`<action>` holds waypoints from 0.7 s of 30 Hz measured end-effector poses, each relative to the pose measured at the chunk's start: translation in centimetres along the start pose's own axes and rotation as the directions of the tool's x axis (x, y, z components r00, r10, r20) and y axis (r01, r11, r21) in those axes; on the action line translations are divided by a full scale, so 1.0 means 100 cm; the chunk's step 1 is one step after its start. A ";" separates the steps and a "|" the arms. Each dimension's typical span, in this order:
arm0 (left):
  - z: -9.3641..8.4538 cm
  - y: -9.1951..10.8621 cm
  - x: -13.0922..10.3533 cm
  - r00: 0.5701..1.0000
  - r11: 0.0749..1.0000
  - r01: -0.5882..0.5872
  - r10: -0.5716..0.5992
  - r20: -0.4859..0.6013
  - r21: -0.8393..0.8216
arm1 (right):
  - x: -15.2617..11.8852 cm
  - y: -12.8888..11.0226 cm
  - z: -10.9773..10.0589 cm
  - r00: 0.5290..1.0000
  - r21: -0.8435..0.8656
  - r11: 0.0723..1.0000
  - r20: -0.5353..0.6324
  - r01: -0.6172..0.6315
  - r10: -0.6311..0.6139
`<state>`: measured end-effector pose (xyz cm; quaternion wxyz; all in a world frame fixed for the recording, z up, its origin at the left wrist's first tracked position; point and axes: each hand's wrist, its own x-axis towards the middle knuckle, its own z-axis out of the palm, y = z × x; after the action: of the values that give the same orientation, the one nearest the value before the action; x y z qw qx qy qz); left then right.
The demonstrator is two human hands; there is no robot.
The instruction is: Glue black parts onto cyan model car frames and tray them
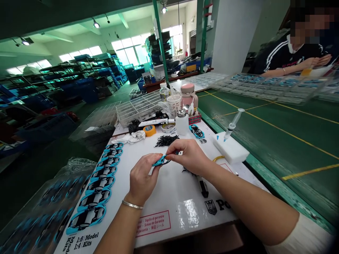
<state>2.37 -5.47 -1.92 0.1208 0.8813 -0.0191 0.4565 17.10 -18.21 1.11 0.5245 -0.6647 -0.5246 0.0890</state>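
At centre, our left hand [143, 173] and right hand [190, 155] pinch one curved blue-and-black plastic piece [159, 161]; we should press gently.

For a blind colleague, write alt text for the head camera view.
The left hand holds a blue frame over a white board, the right hand pinching at its end. Similar frames line the left; black strips lie piled beyond; a tilted syringe stands in white foam at right.

You can pass between the row of blue frames [96, 186] and your left hand [143, 176]; ahead, a white bottle [182, 125] blocks you.
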 end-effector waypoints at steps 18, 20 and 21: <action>-0.003 -0.002 -0.002 0.998 0.998 0.029 -0.026 -0.049 0.063 | 0.004 -0.001 -0.007 0.999 0.101 0.995 0.029 0.023 -0.026; -0.004 -0.002 -0.001 0.999 0.998 0.020 -0.017 -0.046 0.057 | 0.002 -0.001 -0.006 1.000 0.086 0.996 0.028 0.010 -0.012; -0.004 -0.002 -0.001 0.999 0.999 0.016 -0.013 -0.044 0.052 | 0.002 -0.001 -0.005 1.000 0.080 0.997 0.028 -0.008 0.005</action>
<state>2.01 -5.24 -1.85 0.1012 0.8741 0.0019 0.4751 17.48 -18.41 1.49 0.5433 -0.6434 -0.5255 0.1209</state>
